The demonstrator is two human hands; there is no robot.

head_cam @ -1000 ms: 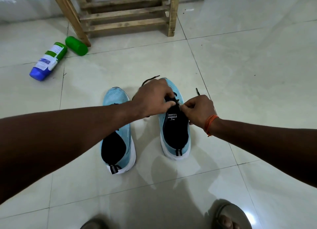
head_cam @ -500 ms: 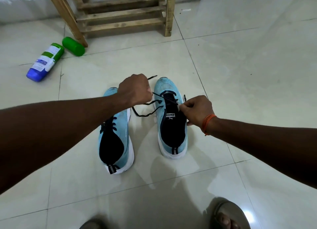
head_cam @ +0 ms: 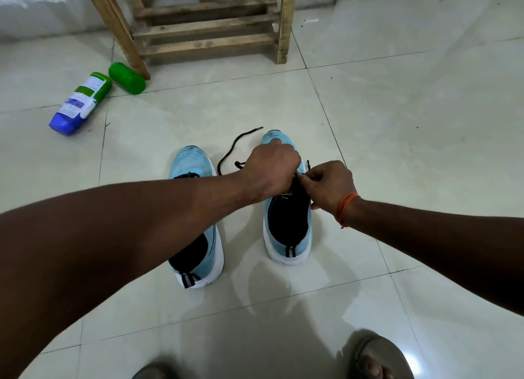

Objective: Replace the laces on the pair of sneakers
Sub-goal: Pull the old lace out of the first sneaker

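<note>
The left sneaker (head_cam: 193,163) and right sneaker (head_cam: 287,231) were light blue with fine ribbed lines over the toes, black linings and white soles. The lace (head_cam: 229,149) was black. The bottle (head_cam: 81,102) was green with a white label and blue cap, the cylinder (head_cam: 127,78) plain green. The floor (head_cam: 402,115) tiles were pale cream; the wrist thread (head_cam: 346,207) orange.
</note>
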